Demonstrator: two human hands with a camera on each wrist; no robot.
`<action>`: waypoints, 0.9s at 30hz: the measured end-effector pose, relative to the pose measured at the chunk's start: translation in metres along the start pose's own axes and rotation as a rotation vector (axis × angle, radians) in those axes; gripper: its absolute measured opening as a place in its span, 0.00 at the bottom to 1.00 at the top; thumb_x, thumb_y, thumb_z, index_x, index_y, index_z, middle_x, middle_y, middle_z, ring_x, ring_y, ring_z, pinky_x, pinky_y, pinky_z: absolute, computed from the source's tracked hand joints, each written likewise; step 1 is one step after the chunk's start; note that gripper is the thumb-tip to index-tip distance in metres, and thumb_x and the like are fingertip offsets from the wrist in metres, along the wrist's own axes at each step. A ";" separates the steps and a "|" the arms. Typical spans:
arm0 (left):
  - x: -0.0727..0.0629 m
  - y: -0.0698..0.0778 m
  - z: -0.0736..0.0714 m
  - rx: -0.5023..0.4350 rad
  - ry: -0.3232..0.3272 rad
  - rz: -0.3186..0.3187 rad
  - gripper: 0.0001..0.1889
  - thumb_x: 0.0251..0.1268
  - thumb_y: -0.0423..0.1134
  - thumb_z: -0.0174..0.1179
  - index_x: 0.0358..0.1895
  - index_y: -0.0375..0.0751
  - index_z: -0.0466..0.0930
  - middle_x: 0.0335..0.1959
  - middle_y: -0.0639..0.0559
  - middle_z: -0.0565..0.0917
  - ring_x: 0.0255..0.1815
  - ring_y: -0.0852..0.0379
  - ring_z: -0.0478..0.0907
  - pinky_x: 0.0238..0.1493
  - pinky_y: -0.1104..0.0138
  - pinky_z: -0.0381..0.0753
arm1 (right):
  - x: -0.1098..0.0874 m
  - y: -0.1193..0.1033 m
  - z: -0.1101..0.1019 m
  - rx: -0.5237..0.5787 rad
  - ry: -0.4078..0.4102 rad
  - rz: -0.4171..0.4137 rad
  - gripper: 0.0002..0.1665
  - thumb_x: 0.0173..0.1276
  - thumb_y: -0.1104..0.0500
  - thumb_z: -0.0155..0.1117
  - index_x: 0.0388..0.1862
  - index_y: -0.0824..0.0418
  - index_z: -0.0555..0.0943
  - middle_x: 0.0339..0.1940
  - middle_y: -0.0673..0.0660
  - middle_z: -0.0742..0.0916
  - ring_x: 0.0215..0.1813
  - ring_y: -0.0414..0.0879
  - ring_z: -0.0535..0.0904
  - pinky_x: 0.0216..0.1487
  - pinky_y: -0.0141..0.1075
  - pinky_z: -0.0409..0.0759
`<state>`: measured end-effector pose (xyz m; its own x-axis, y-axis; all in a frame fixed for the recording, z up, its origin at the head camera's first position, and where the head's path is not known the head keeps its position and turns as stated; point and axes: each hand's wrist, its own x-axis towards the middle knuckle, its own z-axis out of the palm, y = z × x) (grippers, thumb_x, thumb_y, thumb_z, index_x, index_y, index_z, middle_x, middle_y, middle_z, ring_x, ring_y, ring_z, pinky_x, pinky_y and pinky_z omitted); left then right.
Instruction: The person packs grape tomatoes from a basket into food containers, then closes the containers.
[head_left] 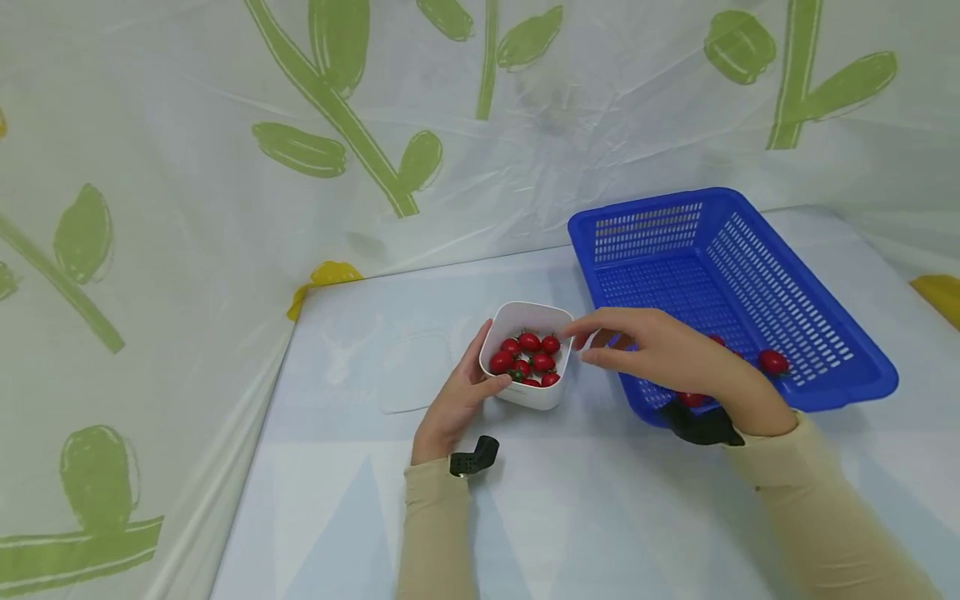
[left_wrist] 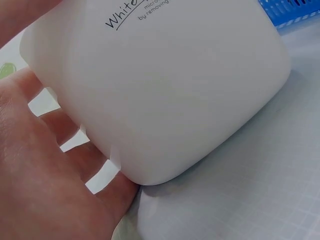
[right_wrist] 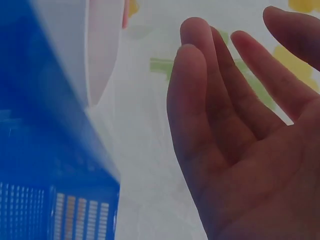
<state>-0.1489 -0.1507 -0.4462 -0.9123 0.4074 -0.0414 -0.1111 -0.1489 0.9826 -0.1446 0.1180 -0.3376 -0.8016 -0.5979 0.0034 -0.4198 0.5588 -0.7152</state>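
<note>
left hand (head_left: 459, 398) pinches the white container (head_left: 531, 397) of tomatoes (head_left: 529, 342); right hand (head_left: 660, 346), empty, fingers loosely extended, should avoid knocking it.

Left sleeve (head_left: 437, 533), right sleeve (head_left: 832, 521): both were beige, lightly creased. Left wrist device (head_left: 474, 457): was black, angular. Right wrist device (head_left: 701, 425): was likewise black.

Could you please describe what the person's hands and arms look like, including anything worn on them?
The left hand and right hand wear no visible gloves or rings. The left sleeve and right sleeve are long and plain beige. A small black angular device sits at the left wrist, another black device at the right; no cables show.
</note>
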 end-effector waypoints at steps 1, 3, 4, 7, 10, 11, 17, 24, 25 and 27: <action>0.000 0.000 0.000 -0.002 0.002 0.001 0.40 0.58 0.26 0.53 0.70 0.53 0.44 0.70 0.50 0.48 0.69 0.52 0.45 0.65 0.56 0.48 | -0.002 0.002 -0.004 0.001 -0.011 0.012 0.19 0.63 0.47 0.56 0.53 0.44 0.74 0.43 0.42 0.80 0.45 0.37 0.75 0.43 0.37 0.76; 0.000 0.000 0.000 -0.002 0.005 -0.001 0.40 0.58 0.26 0.53 0.70 0.53 0.44 0.70 0.50 0.48 0.69 0.53 0.45 0.65 0.56 0.47 | -0.005 0.008 -0.011 -0.006 -0.032 0.034 0.19 0.63 0.46 0.56 0.54 0.43 0.73 0.43 0.42 0.80 0.44 0.36 0.75 0.43 0.36 0.76; 0.000 0.000 0.000 0.000 0.004 -0.002 0.40 0.58 0.26 0.53 0.70 0.53 0.44 0.70 0.50 0.48 0.69 0.53 0.45 0.65 0.56 0.47 | -0.007 0.010 -0.015 -0.004 -0.043 0.048 0.19 0.63 0.45 0.56 0.53 0.42 0.73 0.43 0.42 0.80 0.44 0.37 0.76 0.43 0.36 0.76; 0.000 0.000 0.000 0.001 0.005 -0.004 0.40 0.58 0.27 0.53 0.70 0.53 0.44 0.70 0.49 0.48 0.69 0.53 0.45 0.65 0.56 0.48 | -0.011 0.018 -0.025 0.006 -0.082 0.079 0.19 0.63 0.44 0.55 0.53 0.43 0.73 0.44 0.45 0.80 0.44 0.39 0.76 0.43 0.36 0.76; 0.000 -0.001 -0.001 0.004 0.001 -0.005 0.40 0.59 0.27 0.54 0.70 0.53 0.43 0.70 0.49 0.48 0.69 0.52 0.45 0.65 0.57 0.49 | -0.015 0.027 -0.034 0.014 -0.121 0.106 0.20 0.63 0.45 0.55 0.53 0.46 0.74 0.45 0.47 0.80 0.45 0.40 0.75 0.44 0.37 0.75; 0.000 -0.001 -0.001 0.003 0.001 -0.004 0.40 0.58 0.27 0.54 0.70 0.53 0.43 0.70 0.50 0.48 0.69 0.52 0.45 0.65 0.57 0.49 | -0.016 0.030 -0.036 0.009 -0.132 0.109 0.20 0.63 0.45 0.55 0.53 0.46 0.74 0.45 0.47 0.80 0.46 0.40 0.75 0.45 0.36 0.75; 0.002 -0.004 -0.002 0.003 0.004 -0.004 0.40 0.58 0.27 0.54 0.70 0.55 0.44 0.70 0.52 0.49 0.69 0.53 0.45 0.65 0.57 0.49 | -0.022 0.054 -0.049 -0.004 -0.203 0.163 0.22 0.63 0.45 0.56 0.55 0.48 0.72 0.46 0.47 0.80 0.49 0.43 0.74 0.49 0.39 0.74; 0.002 -0.004 -0.001 -0.002 0.009 0.007 0.40 0.58 0.26 0.53 0.70 0.56 0.46 0.70 0.52 0.51 0.69 0.52 0.46 0.64 0.57 0.50 | -0.030 0.078 -0.066 0.009 -0.272 0.211 0.24 0.63 0.48 0.56 0.58 0.51 0.70 0.49 0.53 0.79 0.47 0.43 0.76 0.47 0.38 0.74; 0.002 -0.004 -0.001 -0.006 0.009 0.011 0.40 0.58 0.26 0.53 0.70 0.56 0.46 0.69 0.51 0.51 0.69 0.51 0.46 0.64 0.57 0.50 | -0.032 0.081 -0.069 0.011 -0.278 0.216 0.25 0.63 0.48 0.56 0.58 0.52 0.70 0.49 0.53 0.79 0.47 0.42 0.76 0.47 0.38 0.74; 0.002 -0.004 -0.001 -0.009 0.004 0.016 0.40 0.58 0.25 0.53 0.70 0.55 0.45 0.69 0.51 0.50 0.69 0.51 0.46 0.64 0.56 0.50 | -0.034 0.088 -0.073 0.022 -0.284 0.220 0.25 0.64 0.50 0.56 0.58 0.54 0.70 0.50 0.55 0.79 0.48 0.43 0.76 0.48 0.40 0.74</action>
<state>-0.1505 -0.1500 -0.4506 -0.9157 0.4010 -0.0270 -0.1003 -0.1630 0.9815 -0.1852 0.2291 -0.3495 -0.7203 -0.6019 -0.3448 -0.2385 0.6816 -0.6917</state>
